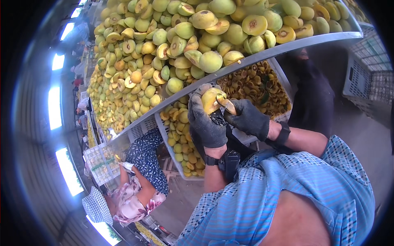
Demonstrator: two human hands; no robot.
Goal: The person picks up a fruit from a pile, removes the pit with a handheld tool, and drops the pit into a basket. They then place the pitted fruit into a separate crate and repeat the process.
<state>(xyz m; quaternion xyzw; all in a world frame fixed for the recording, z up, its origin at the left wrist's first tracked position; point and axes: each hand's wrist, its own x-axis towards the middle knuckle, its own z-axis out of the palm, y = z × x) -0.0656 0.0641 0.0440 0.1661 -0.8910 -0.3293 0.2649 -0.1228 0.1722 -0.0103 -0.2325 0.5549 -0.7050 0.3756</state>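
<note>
My left hand (205, 123), in a dark work glove, cups a yellow peach (210, 101) near the middle of the view. Gripped in my gloved right hand (250, 119) is the light handle of a small pitting tool (228, 105). Its curved metal loop meets the right side of the peach; how deep it sits cannot be seen. Both hands are just below the metal rim (197, 89) of a sloping table heaped with peaches (172, 43), many of them halved. Beneath my hands, a crate of yellow peach pieces (184, 144) stands at the left.
A second crate (284, 80) under the rim holds browned cut pieces (255, 86). A co-worker in a checked hat (98, 204) sits at the left beside a white plastic basket (101, 158). Grey plastic crates (358, 77) stand at the right. Dark cloth (311, 92) hangs near my right arm.
</note>
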